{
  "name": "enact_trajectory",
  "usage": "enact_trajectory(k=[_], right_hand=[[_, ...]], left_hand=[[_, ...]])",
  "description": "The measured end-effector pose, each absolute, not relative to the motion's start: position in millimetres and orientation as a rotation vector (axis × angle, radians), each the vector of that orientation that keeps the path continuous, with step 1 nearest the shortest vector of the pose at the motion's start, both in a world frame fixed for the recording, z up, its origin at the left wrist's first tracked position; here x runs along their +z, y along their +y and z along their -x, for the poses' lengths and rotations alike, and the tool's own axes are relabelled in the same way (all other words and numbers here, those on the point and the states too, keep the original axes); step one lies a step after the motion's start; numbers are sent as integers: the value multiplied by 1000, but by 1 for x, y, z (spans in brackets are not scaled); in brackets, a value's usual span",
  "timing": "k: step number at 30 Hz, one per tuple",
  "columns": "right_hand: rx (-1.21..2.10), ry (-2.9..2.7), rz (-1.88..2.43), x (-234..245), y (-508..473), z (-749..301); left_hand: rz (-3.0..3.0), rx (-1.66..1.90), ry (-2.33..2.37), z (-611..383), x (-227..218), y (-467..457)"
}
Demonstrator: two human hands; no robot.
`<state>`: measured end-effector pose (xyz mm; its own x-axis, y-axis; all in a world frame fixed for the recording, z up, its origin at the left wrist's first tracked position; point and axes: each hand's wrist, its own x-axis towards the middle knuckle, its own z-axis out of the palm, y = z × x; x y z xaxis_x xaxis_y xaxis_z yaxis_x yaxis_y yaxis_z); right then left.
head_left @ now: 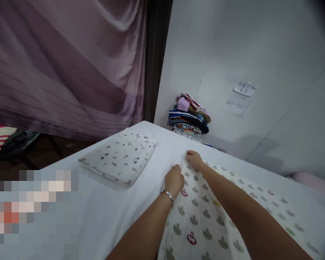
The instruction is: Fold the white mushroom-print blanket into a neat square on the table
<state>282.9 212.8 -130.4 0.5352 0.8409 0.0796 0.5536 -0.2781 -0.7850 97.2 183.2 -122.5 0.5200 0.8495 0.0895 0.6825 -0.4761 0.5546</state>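
One white, grey-printed cloth (203,218): on white table (121,206), corner pointed away, long axis unclear.
Bare right hand (194,159): fingers pinched corner.
Bare left hand (174,180): curled, grip hidden.
Purple satin curtain (70,65): hung left.

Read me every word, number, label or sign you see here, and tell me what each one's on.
"45-50": handwritten on the lower paper on the wall.
Upper paper: handwritten characters, too blurred to read reliably.
Loose cloth and folded cloth: printed motifs, no readable words.
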Motion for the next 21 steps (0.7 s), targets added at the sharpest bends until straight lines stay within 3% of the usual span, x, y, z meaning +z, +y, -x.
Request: enact_trajectory(k=[13,21], right_hand=[[204,-1587,2162,-131,185,-265],[272,-1751,2319,-135,174,-256]], left_hand=[[-2254,453,1234,-96,-121,188],[-2237,487,1248,-95,-122,190]])
